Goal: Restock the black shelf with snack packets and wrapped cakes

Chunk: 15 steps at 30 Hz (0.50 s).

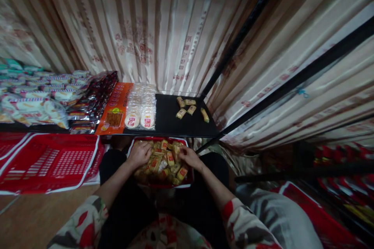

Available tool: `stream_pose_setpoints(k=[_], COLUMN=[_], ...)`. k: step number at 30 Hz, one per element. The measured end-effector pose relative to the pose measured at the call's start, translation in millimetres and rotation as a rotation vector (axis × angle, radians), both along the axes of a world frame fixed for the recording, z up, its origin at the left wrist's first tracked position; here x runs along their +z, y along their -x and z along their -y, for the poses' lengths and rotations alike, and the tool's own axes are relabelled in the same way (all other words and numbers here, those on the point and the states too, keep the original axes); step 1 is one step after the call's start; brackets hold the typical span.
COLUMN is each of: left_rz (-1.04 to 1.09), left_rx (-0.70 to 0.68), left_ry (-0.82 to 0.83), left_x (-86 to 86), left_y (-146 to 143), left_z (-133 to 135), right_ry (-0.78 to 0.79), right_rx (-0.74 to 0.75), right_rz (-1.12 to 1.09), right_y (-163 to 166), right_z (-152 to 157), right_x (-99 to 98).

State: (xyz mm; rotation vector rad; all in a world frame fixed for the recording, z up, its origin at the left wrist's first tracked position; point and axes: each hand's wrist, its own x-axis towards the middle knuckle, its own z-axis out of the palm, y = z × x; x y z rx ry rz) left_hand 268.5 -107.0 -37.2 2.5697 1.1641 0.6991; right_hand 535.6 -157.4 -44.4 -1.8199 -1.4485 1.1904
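Observation:
Between my knees sits a red basket [190,181] with a white rim, filled with small snack packets [154,165] in gold-yellow wrappers with red labels. My left hand [141,153] rests over the packets at the basket's left side, its fingers curled; what lies under them is hidden. At the right side my right hand [188,156] has its fingers closed at the edge of a yellow-wrapped snack packet [177,148]. Just beyond the basket, several loose packets of the same kind [181,113] lie on a black shelf [166,118].
Left of the loose packets are round white packaged crackers [140,109], an orange snack bag [112,113], dark packets [90,97] and white snack bags [35,105]. Empty-looking red baskets [55,163] stand at left. Black poles [248,29] slant in front of the curtain [163,27].

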Motion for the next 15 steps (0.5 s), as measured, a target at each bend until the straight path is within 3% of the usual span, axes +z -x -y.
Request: stream_pose_setpoints(k=[3,5,11,13,15], left_rz=[0.152,0.283,0.648,0.691,0.669], left_rx=[-0.045,-0.019,0.025,0.012,0.041], left_ry=[0.215,0.4,1.005,1.067,1.023], left_x=[-3.1,-8.0,-25.4,-26.2,-23.0], left_y=[-21.5,-39.3,-82.7,-89.0,-89.7], left_z=[8.8,12.7,12.6,9.7,5.0], right_ry=[0.022,0.024,0.087,0.111,0.118], right_rx=[-0.17,-0.233,-0.277,-0.276,-0.255], right_rz=[-0.532,-0.732,-0.881,-0.882,-0.855], right_y=[5.3,9.3,19.2,22.1,23.3], right_z=[3.4,4.0,-1.6,-6.3,-12.5], right_x=[4.5,7.7,6.8,5.2,5.6])
